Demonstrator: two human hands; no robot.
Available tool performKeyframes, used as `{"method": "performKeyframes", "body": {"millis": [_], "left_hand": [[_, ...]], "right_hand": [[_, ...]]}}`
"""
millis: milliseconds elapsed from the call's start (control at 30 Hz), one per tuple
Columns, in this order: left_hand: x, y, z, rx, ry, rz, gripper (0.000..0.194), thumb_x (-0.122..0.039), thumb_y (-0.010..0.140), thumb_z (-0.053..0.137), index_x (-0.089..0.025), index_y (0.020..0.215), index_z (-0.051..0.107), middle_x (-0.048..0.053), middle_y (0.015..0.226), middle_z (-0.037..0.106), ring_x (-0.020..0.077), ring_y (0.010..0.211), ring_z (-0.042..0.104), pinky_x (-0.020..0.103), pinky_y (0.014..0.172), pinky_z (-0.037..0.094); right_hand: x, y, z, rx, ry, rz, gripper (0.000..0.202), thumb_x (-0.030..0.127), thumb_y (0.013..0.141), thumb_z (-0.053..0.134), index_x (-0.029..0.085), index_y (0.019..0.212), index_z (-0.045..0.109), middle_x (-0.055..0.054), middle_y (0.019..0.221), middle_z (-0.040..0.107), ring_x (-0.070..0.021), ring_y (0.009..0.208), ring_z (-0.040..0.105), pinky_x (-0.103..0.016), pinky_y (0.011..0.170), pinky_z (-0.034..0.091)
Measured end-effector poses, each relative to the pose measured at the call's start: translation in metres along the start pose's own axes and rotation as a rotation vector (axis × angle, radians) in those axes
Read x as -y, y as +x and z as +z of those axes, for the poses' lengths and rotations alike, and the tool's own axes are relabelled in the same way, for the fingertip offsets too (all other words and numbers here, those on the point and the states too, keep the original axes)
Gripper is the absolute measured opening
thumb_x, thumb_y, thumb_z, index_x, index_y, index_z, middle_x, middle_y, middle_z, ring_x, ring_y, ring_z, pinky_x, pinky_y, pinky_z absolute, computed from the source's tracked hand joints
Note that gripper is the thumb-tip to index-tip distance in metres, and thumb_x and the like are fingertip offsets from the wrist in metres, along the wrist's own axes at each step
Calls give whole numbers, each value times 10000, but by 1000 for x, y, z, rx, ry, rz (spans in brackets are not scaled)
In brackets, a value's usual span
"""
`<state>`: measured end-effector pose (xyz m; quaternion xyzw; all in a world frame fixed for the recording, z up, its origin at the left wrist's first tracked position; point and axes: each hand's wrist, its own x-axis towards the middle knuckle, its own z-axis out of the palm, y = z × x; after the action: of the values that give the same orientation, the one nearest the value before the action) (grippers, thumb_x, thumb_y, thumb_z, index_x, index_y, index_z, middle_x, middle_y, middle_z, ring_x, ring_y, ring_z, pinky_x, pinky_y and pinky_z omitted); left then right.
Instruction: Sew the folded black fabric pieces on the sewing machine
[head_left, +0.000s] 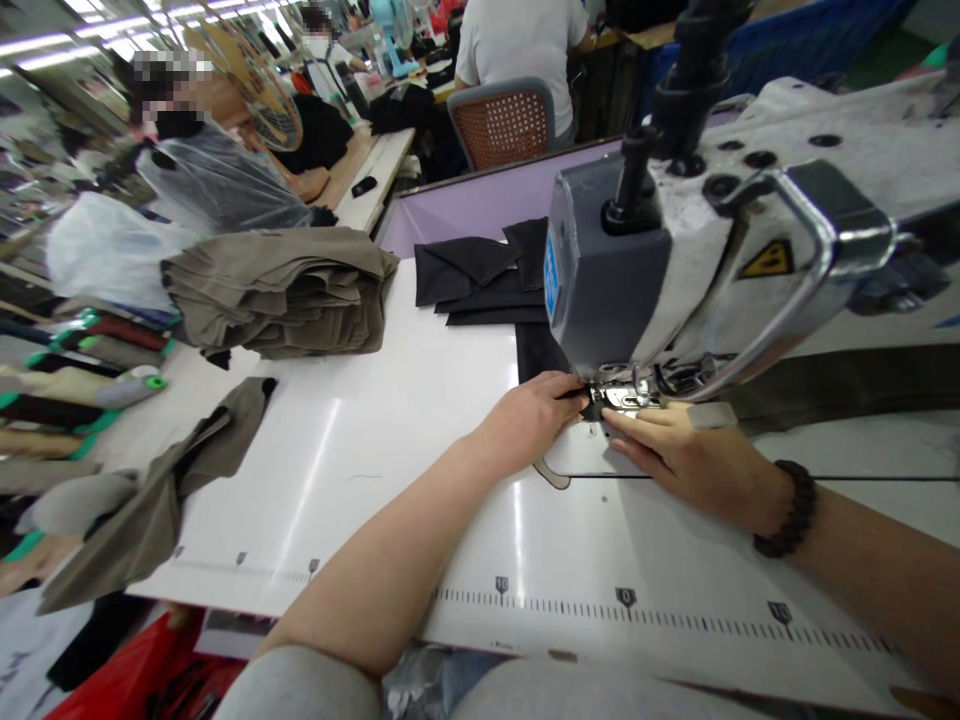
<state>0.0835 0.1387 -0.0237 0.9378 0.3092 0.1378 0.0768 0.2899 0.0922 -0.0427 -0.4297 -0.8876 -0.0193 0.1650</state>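
The left hand (534, 415), fingers bunched, and right hand (694, 460), fingers extended, rest at dark cloth (538, 352) beneath the sewing machine (611, 260); whether either pinches it, I cannot tell. Best to guide it flat with light, even pressure. A brown cloth stack (285, 295) lies left of the sewing machine.

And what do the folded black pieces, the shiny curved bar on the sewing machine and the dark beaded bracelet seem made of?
Folded black pieces: probably woven cloth, matte, with flat creased folds. Shiny curved bar: metal, likely chromed, given its bright highlights. Dark beaded bracelet: perhaps wood; bumpy segments show, but material unclear.
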Motion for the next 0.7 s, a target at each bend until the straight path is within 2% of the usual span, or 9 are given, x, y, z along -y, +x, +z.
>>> {"method": "performKeyframes", "body": {"millis": [300, 700], "left_hand": [[2, 5, 2, 13, 7, -79, 210, -212, 903, 433, -129, 901, 626, 60, 883, 607, 183, 914, 566, 283, 779, 491], [5, 7, 4, 20, 18, -93, 205, -211, 896, 449, -134, 898, 639, 63, 865, 609, 182, 877, 574, 275, 755, 486]], "right_hand": [[1, 2, -2, 16, -17, 14, 298, 330, 888, 390, 215, 1035, 623, -59, 841, 676, -176, 711, 601, -274, 592, 407], [1, 2, -3, 54, -5, 23, 297, 320, 883, 401, 210, 1071, 604, -72, 864, 670, -186, 756, 602, -283, 618, 418]]}}
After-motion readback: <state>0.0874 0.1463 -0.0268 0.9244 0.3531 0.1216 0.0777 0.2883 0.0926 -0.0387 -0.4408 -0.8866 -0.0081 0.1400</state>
